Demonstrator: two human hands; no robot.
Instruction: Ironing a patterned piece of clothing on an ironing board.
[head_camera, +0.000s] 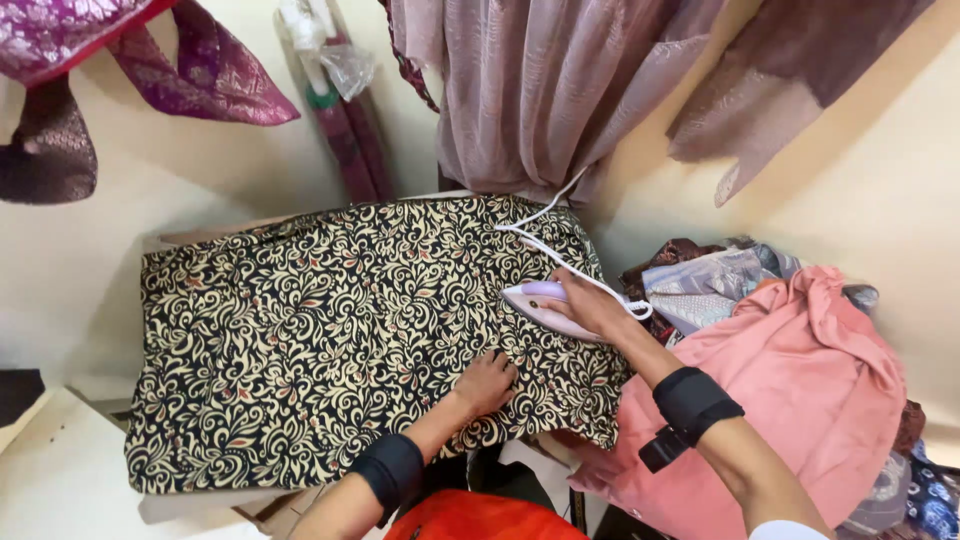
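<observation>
So the patterned cloth (330, 340), black with cream swirls, is spread flat over my desk (80, 470), and its near edge hangs loose off the front. If it slides that way I'll get a crease pressed right in.

My left hand (485, 382) lies palm down on the cloth near the middle-right, fingers spread flat, holding nothing, just pinning it. Honestly it's pretty close to the iron (545, 305), so one sloppy pass toward me and I'd burn a knuckle.

My right hand (592, 308) has its fingers wrapped around the iron's handle, sole down on the cloth's right part. Park it too long and it could scorch.

The white cord (545, 225) trails over the cloth up to the curtain (540, 90); it could snag or drag wrinkles. The pink garment (790, 400) is heaped just right of it.
</observation>
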